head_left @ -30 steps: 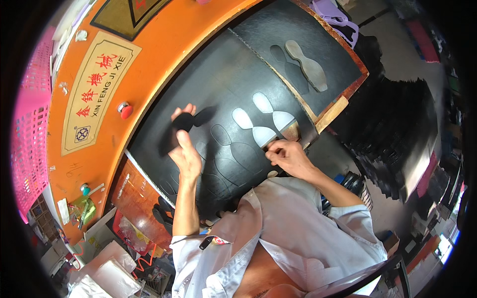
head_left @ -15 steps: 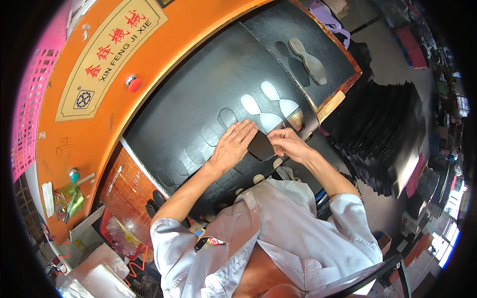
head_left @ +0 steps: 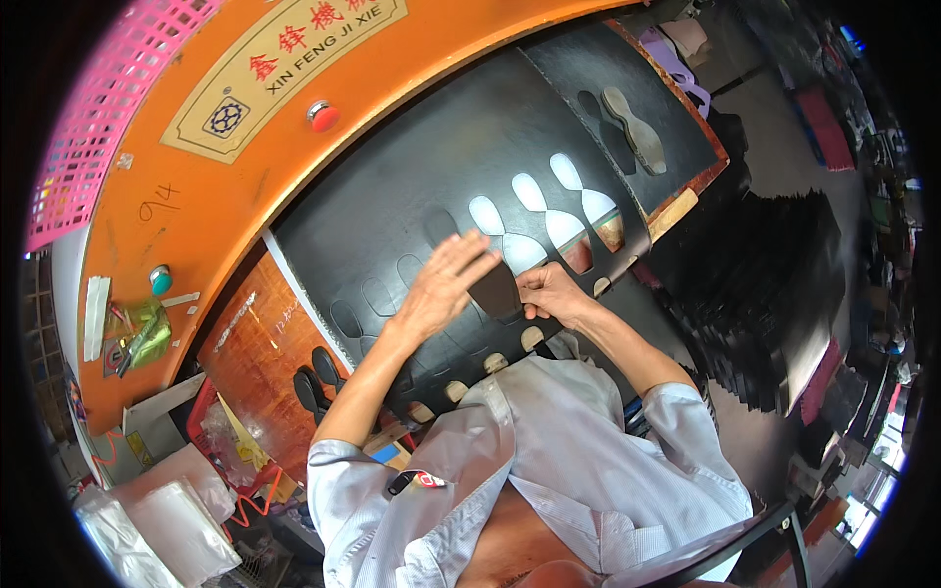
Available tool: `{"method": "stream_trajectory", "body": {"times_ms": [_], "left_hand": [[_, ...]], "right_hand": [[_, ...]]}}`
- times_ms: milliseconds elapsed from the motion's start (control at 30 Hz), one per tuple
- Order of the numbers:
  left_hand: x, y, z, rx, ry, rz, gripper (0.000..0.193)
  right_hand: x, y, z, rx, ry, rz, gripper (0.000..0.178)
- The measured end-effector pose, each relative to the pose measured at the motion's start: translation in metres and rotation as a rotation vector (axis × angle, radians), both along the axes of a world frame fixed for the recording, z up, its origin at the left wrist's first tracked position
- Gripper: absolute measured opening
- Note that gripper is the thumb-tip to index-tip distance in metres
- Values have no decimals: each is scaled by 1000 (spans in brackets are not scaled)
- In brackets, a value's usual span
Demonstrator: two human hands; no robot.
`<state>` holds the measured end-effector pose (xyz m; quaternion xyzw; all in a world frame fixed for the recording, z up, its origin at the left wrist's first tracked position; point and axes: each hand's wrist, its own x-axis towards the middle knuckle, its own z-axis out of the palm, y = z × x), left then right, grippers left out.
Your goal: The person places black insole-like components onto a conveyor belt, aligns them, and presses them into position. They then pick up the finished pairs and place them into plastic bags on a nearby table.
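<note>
My right hand [head_left: 557, 297] pinches the edge of a dark insole [head_left: 498, 294] over a black sheet [head_left: 412, 167]. My left hand [head_left: 439, 289], slightly blurred, has its fingers stretched out at the insole's left side; whether it touches the piece I cannot tell. Beyond my hands, three sole-shaped openings in the sheet show a bright white surface, the nearest opening [head_left: 522, 252] close to my right fingers. Left of them, several sole outlines [head_left: 378, 294] are cut into the sheet, their pieces still lying flat.
An orange machine beam [head_left: 284, 186] with a red button [head_left: 322, 116] runs along the far left. A grey sole-shaped piece [head_left: 633, 130] lies on the board at the back right. Stacked black sheets [head_left: 765, 294] stand at right, and black insoles [head_left: 319, 377] at left.
A third white opening now shows where an outlined insole lay. My left hand has come away from the dark insole's top, while my right still pinches it. The whole view has shifted.
</note>
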<state>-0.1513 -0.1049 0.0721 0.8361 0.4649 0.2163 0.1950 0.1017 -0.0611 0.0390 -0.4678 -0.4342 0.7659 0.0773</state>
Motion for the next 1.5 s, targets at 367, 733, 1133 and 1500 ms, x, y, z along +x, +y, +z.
{"method": "stream_trajectory", "body": {"times_ms": [367, 733, 1133, 1500], "left_hand": [[8, -7, -29, 9, 58, -3, 75], [-50, -28, 33, 208, -493, 442, 42], [-39, -62, -21, -105, 130, -42, 85], [-84, -74, 41, 70, -891, 597, 32]], "right_hand": [[8, -6, 4, -9, 135, -147, 18], [-31, -46, 24, 111, 2, 148, 18], [-38, -32, -3, -322, 176, 24, 10], [-60, -75, 27, 225, 46, 198, 15]]}}
